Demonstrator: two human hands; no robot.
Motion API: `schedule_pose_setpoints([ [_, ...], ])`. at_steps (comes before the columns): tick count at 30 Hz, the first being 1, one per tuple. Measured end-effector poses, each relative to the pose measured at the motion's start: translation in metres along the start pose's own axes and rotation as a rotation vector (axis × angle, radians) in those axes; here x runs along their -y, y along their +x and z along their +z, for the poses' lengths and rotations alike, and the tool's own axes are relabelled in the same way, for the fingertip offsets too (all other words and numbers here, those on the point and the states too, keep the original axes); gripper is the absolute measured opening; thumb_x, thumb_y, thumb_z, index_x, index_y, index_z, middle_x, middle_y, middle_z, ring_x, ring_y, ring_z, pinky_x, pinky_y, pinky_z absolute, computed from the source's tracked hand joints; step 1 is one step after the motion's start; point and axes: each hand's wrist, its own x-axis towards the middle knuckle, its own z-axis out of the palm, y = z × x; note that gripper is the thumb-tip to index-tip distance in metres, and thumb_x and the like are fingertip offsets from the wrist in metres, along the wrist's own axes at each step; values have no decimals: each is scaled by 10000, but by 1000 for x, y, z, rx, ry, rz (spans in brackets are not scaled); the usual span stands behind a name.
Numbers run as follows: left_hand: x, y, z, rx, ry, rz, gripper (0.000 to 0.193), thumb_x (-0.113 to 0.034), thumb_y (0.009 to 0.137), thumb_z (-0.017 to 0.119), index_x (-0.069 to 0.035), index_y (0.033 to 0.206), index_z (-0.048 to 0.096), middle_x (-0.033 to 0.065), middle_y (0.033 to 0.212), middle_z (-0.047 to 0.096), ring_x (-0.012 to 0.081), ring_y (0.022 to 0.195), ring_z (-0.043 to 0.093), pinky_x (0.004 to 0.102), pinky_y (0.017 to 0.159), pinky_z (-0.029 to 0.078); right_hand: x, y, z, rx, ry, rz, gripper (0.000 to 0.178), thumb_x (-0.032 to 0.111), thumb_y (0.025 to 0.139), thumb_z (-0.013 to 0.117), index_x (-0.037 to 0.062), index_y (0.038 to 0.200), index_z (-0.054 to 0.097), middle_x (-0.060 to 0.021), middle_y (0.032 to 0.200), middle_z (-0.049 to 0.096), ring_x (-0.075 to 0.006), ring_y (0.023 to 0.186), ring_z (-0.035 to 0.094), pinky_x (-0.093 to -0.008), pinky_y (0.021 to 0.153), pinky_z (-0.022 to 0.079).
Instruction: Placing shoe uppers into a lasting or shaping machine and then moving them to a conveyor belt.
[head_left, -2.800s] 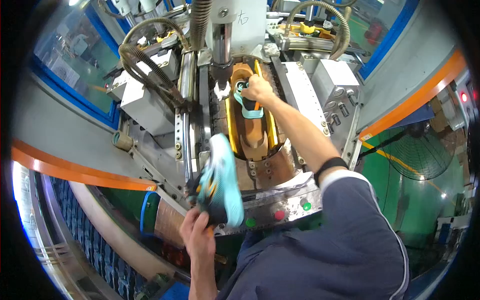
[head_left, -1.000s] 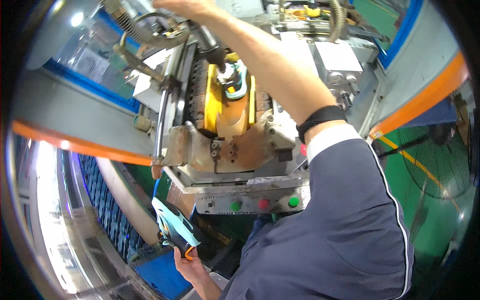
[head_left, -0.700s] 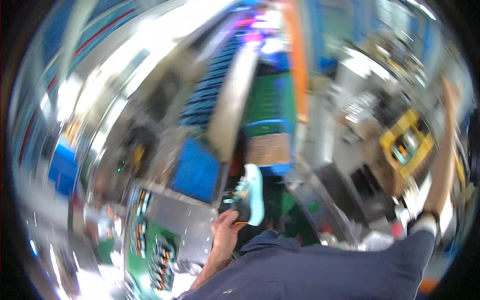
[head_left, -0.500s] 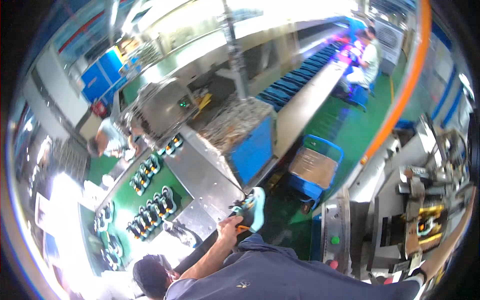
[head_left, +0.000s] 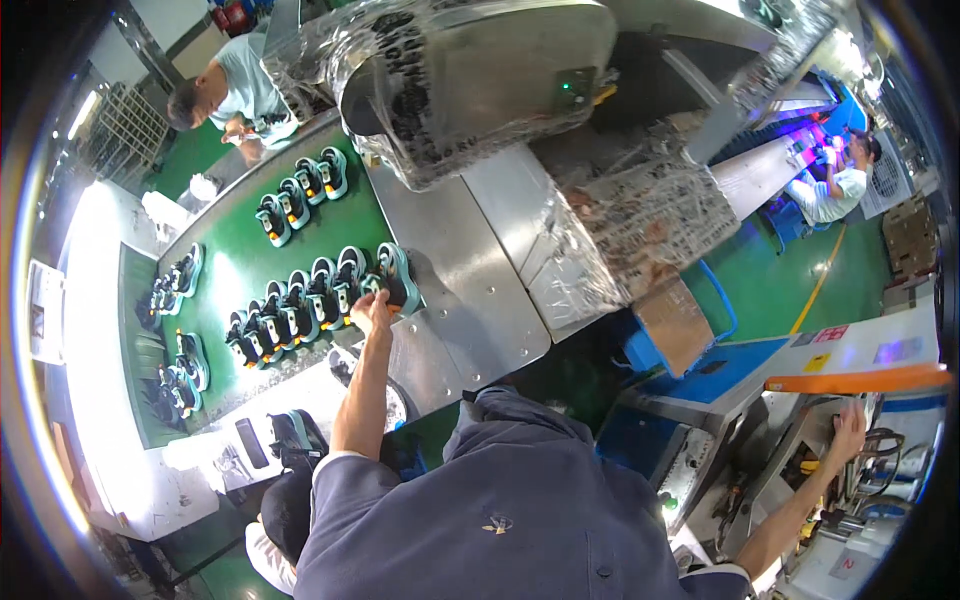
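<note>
My left hand [head_left: 372, 312] is closed on the heel end of a dark sneaker with a pale teal sole [head_left: 397, 277]. The sneaker is at the right end of a row of similar sneakers [head_left: 297, 302] on a green work surface [head_left: 225, 225], beside its metal edge. Far to the right, my right hand [head_left: 849, 432] is stretched out over a machine [head_left: 790, 480], just below an orange bar [head_left: 850, 381]. Its fingers look apart, and nothing shows in them.
A second sneaker row [head_left: 302, 195] is farther back, with more pairs at the left. A plastic-wrapped machine [head_left: 480, 90] stands ahead. One person [head_left: 235, 95] works at far left, another [head_left: 840, 185] at far right. Close on my left is a person in a dark cap [head_left: 287, 510].
My left hand has carried the sneaker from beside my body forward and left to the row on the green surface. The view has turned left, and my right hand now shows by the machine.
</note>
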Motion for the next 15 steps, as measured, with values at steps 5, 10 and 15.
schedule_pose_setpoints([
  [5,55,65,13,-38,576,319,355,-263,698,725,19,885,614,195,741,654,381,681,639,458,691,505,135,-3,219,365,-152,-132,276,199,934,607,22,1146,625,-49,1014,656,-122,912,620,-238,728,500],
  [10,44,58,46,-62,603,288,383,-325,755,732,-12,832,523,202,752,644,416,717,636,474,679,499,184,-16,375,612,-311,-257,299,239,946,543,34,1142,636,-91,1032,682,-161,917,640,-289,741,500],
  [15,49,64,55,-81,663,271,401,-343,770,722,-20,874,508,210,755,644,434,726,632,495,667,492,171,-26,464,613,-588,-627,443,353,962,455,-33,1085,632,-217,1036,670,-353,934,643,-390,798,477],
])
